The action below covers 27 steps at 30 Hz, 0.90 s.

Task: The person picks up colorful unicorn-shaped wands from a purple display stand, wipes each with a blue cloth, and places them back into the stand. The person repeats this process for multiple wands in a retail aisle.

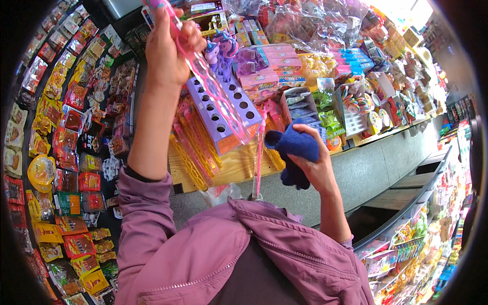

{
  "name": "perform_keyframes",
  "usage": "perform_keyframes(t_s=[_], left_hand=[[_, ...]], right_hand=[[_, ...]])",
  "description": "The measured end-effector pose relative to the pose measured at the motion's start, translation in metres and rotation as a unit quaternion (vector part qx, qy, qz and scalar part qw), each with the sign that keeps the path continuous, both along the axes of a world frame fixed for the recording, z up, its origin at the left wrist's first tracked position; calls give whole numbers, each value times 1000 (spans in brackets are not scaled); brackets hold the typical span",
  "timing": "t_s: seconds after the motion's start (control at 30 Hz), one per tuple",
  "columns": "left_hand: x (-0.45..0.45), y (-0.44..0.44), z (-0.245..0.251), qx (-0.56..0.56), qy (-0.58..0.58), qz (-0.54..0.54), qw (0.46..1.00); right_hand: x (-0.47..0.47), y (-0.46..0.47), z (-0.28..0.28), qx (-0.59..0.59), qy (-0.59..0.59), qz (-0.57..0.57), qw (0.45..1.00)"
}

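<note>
My left hand (pixel 164 57) is closed around the upper part of a clear-and-pink toy bubble wand (pixel 218 91), which slants down to the right. Its tube passes over a purple cardboard display box (pixel 202 114) with rows of round holes. At the box's far end stand purple pony-topped wands (pixel 225 49). In my right hand (pixel 320 160) is a bunched dark blue cloth (pixel 299 145), held near the table's front edge. Yellow and pink wands (pixel 196 152) lie left of the box. Another pink wand (pixel 260 152) sticks out past the front edge, right of the box.
The wooden tabletop (pixel 183 179) carries small pink boxes (pixel 263 82), a carton of packets (pixel 301 101) and green packets (pixel 328 118). Clear plastic wrapping (pixel 316 23) covers goods at the back. Packaged snacks (pixel 78 167) fill the left shelves; a shelf edge (pixel 404 194) runs along the right.
</note>
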<state>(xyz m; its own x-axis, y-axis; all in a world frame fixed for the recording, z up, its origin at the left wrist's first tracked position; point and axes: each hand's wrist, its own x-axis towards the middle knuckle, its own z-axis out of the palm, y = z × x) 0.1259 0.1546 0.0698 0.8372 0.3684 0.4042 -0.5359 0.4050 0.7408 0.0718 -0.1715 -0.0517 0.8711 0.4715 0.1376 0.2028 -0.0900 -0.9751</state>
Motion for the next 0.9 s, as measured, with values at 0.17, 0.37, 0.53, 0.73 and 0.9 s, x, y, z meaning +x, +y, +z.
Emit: perform_keyframes(t_s=[0.17,0.37,0.53,0.73,0.9], left_hand=[[-42,-79,-29,-102,55,-51,992],[-84,-84,-72,138,124,15,983],[-103,-54,-91,382,71,250,887],[-149,-92,-160,310,174,108,928],[-160,-86,-152,48,300,-94,948]], right_hand=[[-37,57,32,-14,-117,129,985],[-27,86,45,19,-81,105,991],[-6,111,30,154,-122,-23,980],[-4,141,37,245,5,-71,967],[19,146,35,376,177,-19,909]])
